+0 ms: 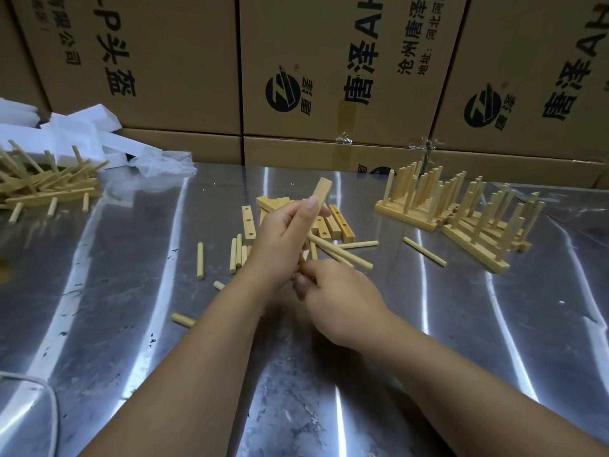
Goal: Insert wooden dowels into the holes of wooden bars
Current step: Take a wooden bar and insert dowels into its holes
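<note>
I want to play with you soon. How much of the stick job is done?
A good part is done: several finished bars, sticks standing in them, sit on the right. Right now the left hand holds one bar; the right hand curls just below it, and what it holds is hidden. Still left: a pile of empty bars, loose sticks nearby, and a heap of sticks far left.

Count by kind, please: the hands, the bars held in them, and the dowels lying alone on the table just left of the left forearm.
Hands: 2, left hand, right hand
Held bars: 1, wooden bar in the left hand
Lone dowels: 3, long dowel, short dowel, nearest dowel
Total: 6
</note>
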